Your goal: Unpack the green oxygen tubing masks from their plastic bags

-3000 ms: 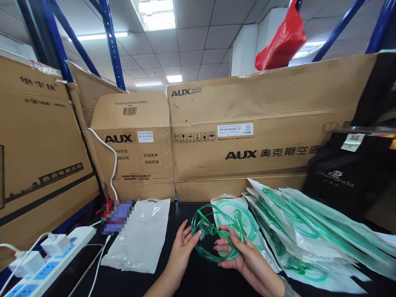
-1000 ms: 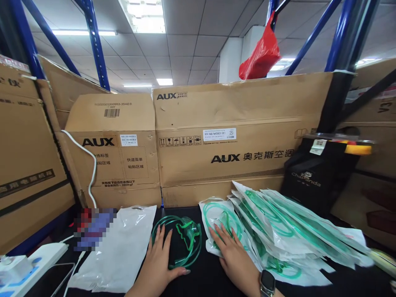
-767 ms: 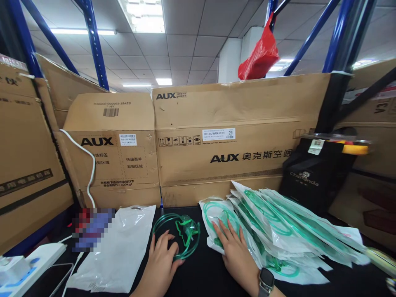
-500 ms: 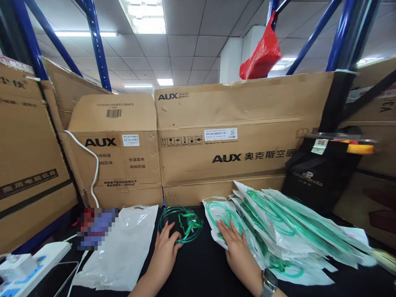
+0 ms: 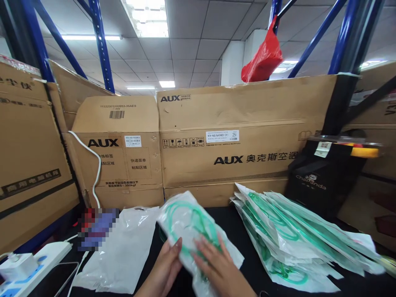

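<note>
A clear-fronted white plastic bag (image 5: pixel 185 216) with coiled green tubing inside is tilted up at the middle of the black table. My left hand (image 5: pixel 165 266) grips its left edge, thumb on the front. My right hand (image 5: pixel 213 264) lies across its lower front, fingers somewhat spread and slightly blurred, with the thumb hidden. Behind the bag's left edge, a sliver of loose coiled green tubing (image 5: pixel 162 234) shows; the rest is covered. To the right lies a fanned pile of similar bags (image 5: pixel 287 231). Left of my hands, a white plastic bag (image 5: pixel 123 243) lies flat.
Cardboard boxes (image 5: pixel 222 169) stand along the back, with another box (image 5: pixel 31 152) at the left. A white power strip (image 5: pixel 40 264) with cables sits front left, near a pixelated object (image 5: pixel 97 229). A black bag (image 5: pixel 315 177) stands back right. A red plastic bag (image 5: pixel 262 57) hangs from the blue rack.
The bag of green tubing has come left off the pile's side and been raised, with my right hand on it. My left hand has left the loose tubing and taken the bag's edge.
</note>
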Tool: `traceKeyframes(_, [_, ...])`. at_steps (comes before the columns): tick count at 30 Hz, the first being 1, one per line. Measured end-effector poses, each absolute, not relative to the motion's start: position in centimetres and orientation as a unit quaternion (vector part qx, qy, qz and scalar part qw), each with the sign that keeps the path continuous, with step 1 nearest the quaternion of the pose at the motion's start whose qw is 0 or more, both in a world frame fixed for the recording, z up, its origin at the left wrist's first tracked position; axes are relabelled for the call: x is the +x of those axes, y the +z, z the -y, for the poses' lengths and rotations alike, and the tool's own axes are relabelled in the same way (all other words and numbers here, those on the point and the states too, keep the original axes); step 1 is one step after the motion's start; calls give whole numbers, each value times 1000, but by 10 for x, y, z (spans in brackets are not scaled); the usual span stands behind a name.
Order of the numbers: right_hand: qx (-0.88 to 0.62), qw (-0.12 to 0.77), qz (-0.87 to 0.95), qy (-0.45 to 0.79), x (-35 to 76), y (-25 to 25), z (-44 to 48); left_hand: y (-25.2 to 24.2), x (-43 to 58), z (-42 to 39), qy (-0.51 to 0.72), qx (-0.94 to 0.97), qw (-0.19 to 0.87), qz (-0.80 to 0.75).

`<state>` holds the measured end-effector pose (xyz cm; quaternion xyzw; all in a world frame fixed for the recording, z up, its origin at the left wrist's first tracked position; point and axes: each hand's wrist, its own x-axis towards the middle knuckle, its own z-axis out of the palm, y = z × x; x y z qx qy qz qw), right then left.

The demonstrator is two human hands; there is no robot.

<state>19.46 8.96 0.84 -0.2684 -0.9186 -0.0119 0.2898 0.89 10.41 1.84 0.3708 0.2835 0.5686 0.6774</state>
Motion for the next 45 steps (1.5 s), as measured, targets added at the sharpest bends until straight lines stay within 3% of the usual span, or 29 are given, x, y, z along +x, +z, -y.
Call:
traceKeyframes(3, [-188,215,955,77,183,10,-88,21,4,-105,581,286,672,-360])
traceKeyframes(5, [-167,222,951,135,186,13,-88,22,-8,-108,570,295,665,-382])
traceKeyframes(10, [-337,459,808,151,212,25,-85,30,-35,-108,457,400,697,-381])
traceKeyframes(13, [-396,522,721,225,221,30,-90,34,-35,-99,363,470,692,-411])
traceKeyframes(16, [-428,500,677,330,223,32,-100,34,-26,-92,302,551,655,-419])
traceKeyframes(21, [-410,383,685,464,221,27,-109,27,-18,-92,228,650,583,-430])
traceKeyframes(23, [-400,383,658,510,221,25,-110,24,-18,-95,222,662,578,-423])
traceKeyframes(30, [-411,310,669,536,221,24,-109,9,-17,-106,264,667,527,-455])
traceKeyframes(36, [-413,193,651,607,226,21,-108,3,-13,-102,250,671,526,-458])
traceKeyframes(45, [-313,217,541,750,229,25,-106,11,-13,-97,235,685,496,-478])
